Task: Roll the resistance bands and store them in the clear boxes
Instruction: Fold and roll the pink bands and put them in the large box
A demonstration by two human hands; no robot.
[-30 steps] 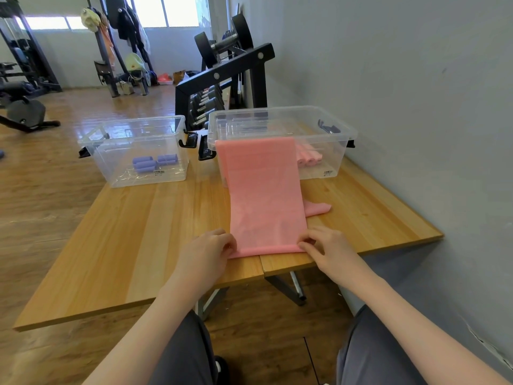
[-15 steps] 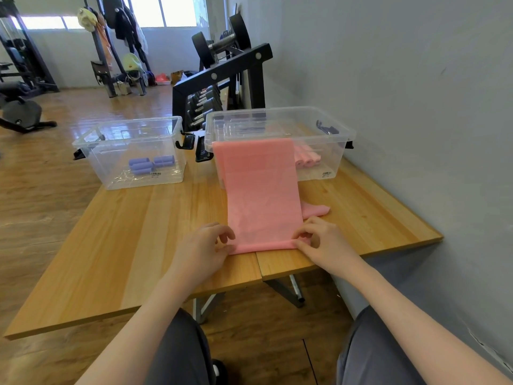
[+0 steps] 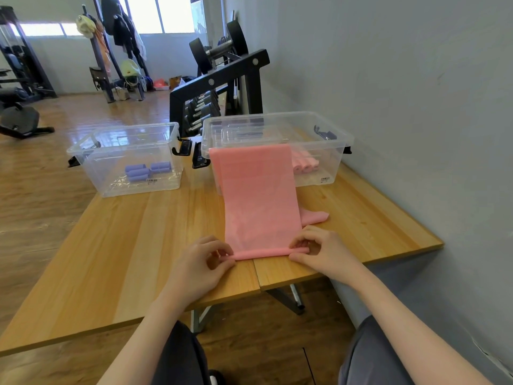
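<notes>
A long pink resistance band [image 3: 258, 198] hangs from the front rim of the right clear box [image 3: 340, 151] and runs down the wooden table toward me. Its near end is curled into a thin roll. My left hand [image 3: 204, 263] pinches the roll's left end and my right hand [image 3: 319, 252] pinches its right end. Rolled pink bands [image 3: 304, 165] lie inside the right box. The left clear box [image 3: 83, 151] holds rolled purple bands [image 3: 147, 170].
Another pink end [image 3: 315, 217] sticks out from under the band on the right. Black lid clips [image 3: 191, 151] lie between the boxes. A dumbbell rack [image 3: 219, 81] stands behind the table, a grey wall [image 3: 416, 93] runs along its right edge.
The band's near edge lay flat under my fingers; both hands have since turned it over into a thin roll and shifted slightly away from me.
</notes>
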